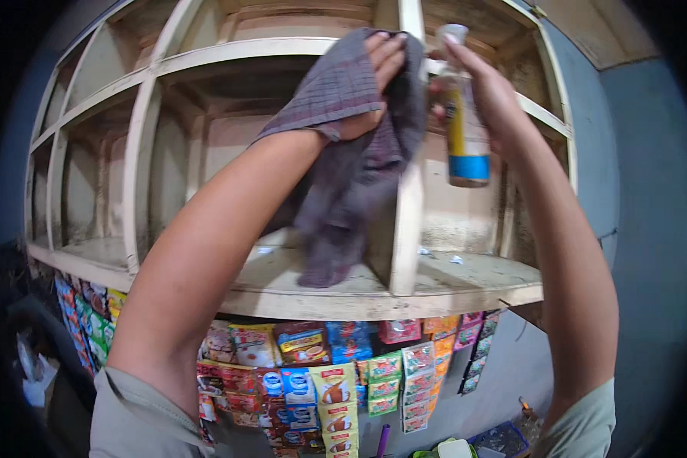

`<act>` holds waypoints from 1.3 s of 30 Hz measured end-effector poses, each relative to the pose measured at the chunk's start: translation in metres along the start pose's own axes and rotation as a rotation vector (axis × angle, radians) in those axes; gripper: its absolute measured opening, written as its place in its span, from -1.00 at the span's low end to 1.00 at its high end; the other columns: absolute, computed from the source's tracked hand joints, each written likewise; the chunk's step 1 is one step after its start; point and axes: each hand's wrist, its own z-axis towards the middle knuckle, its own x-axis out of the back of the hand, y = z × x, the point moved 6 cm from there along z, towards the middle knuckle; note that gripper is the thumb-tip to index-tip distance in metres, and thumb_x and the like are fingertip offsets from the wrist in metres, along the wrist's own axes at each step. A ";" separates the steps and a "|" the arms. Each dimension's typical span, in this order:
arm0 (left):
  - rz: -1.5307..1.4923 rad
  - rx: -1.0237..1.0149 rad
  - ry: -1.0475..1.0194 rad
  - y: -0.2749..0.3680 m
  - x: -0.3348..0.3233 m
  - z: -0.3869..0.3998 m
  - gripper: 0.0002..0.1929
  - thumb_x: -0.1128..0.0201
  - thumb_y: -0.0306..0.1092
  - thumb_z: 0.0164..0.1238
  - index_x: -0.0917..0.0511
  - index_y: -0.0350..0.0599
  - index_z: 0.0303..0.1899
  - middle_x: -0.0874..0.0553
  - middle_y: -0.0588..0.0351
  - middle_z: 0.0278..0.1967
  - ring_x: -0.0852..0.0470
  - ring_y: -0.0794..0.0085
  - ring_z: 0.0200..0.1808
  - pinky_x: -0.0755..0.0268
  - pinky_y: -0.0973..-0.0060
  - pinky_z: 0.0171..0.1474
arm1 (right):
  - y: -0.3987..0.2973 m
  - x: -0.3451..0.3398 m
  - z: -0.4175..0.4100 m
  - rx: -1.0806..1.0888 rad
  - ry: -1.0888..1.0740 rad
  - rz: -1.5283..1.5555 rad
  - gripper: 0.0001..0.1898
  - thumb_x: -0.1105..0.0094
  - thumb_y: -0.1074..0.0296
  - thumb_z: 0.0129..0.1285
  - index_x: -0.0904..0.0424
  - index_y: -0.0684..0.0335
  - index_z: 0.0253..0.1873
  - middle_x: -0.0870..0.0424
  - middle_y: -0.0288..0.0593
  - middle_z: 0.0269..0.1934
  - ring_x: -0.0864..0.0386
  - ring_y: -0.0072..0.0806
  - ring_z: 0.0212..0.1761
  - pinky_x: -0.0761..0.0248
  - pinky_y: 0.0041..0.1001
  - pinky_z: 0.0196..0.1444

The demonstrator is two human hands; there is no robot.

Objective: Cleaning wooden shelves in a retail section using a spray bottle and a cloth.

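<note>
A dark grey-purple checked cloth point(343, 86) is draped around my left hand point(380, 74), its loose end hanging down in front of a shelf compartment. The hand presses it near an upright of the cream wooden shelf unit point(407, 240). To the right, my right hand point(481, 74) grips a clear bottle point(468, 137) with a yellow and blue label. The bottle is upright and a little blurred, its whitish top by my thumb. Small white scraps point(456, 260) lie on the stained bottom board of the right compartment.
Strips of colourful sachets point(338, 401) hang below the shelf unit. A blue-grey wall point(647, 172) stands at the right. On the floor side are a blue plastic basket point(501, 438), a pale-lidded container point(455, 448) and a purple stick point(383, 441). A nail-like piece point(504, 303) juts from the bottom rail.
</note>
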 end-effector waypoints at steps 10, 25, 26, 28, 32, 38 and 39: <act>0.236 0.144 -0.169 -0.179 0.100 -0.139 -0.22 -0.22 -0.07 0.36 -0.11 -0.29 0.46 -0.11 -0.20 0.51 -0.03 0.05 0.57 0.13 0.24 0.58 | -0.016 -0.145 -0.015 0.143 -0.252 0.071 -0.41 -0.01 -0.27 0.38 -0.47 0.13 0.22 -0.52 -0.32 -0.47 -0.52 -0.59 -0.59 -0.39 -0.57 -0.52; 0.402 0.211 -0.631 -0.075 0.150 -0.229 -0.21 -0.20 -0.25 0.15 -0.18 -0.27 0.45 -0.13 -0.06 0.53 0.06 0.20 0.60 0.27 0.13 0.60 | 0.163 -0.218 0.015 -0.384 -0.433 -0.035 -0.52 -0.17 -0.15 0.36 -0.44 0.21 0.00 -0.56 -0.19 -0.42 -0.50 -0.49 -0.59 -0.49 -0.43 -0.58; 0.497 0.206 -0.706 -0.073 0.139 -0.224 -0.26 -0.20 -0.25 0.14 -0.25 -0.26 0.40 -0.13 -0.06 0.53 0.05 0.21 0.60 0.28 0.14 0.60 | 0.169 -0.212 0.013 -0.473 -0.428 -0.001 -0.54 -0.17 -0.12 0.37 -0.45 0.21 0.02 -0.57 -0.19 -0.40 -0.51 -0.49 -0.58 -0.50 -0.42 -0.57; 0.585 0.124 -0.714 -0.075 0.119 -0.220 -0.46 -0.16 -0.29 0.16 -0.45 -0.21 0.23 -0.19 -0.06 0.51 -0.01 0.23 0.59 0.27 0.14 0.60 | 0.183 -0.204 0.014 -0.509 -0.469 -0.044 -0.52 -0.17 -0.09 0.38 -0.45 0.23 0.10 -0.57 -0.17 -0.36 -0.53 -0.50 -0.55 -0.53 -0.40 -0.54; 0.257 0.134 -0.789 -0.084 0.054 -0.254 -0.71 -0.12 -0.33 0.17 -0.64 -0.16 -0.09 -0.39 -0.05 0.38 -0.24 0.18 0.49 0.03 0.13 0.53 | 0.185 -0.193 0.014 -0.468 -0.260 -0.043 -0.49 -0.17 -0.07 0.38 -0.44 0.27 0.15 -0.56 -0.13 -0.37 -0.52 -0.44 -0.58 -0.52 -0.38 -0.53; 0.148 0.525 -1.518 -0.074 -0.010 -0.284 -0.65 -0.17 -0.28 0.21 -0.69 -0.16 -0.02 -0.72 -0.13 0.00 -0.69 0.00 0.06 -0.53 0.23 0.12 | 0.195 -0.175 0.010 -0.404 -0.202 -0.141 -0.46 -0.18 -0.05 0.36 -0.47 0.39 0.12 -0.58 -0.04 -0.35 -0.59 -0.33 -0.50 -0.54 -0.30 -0.51; 0.178 0.356 -1.634 -0.069 -0.016 -0.293 -0.63 -0.18 -0.28 0.19 -0.68 -0.19 0.00 -0.74 -0.18 -0.08 -0.72 -0.04 -0.01 -0.55 0.20 0.09 | 0.194 -0.176 0.009 -0.390 -0.211 -0.172 -0.44 -0.18 -0.04 0.36 -0.51 0.47 0.08 -0.61 0.04 -0.29 -0.63 -0.25 -0.43 -0.57 -0.25 -0.48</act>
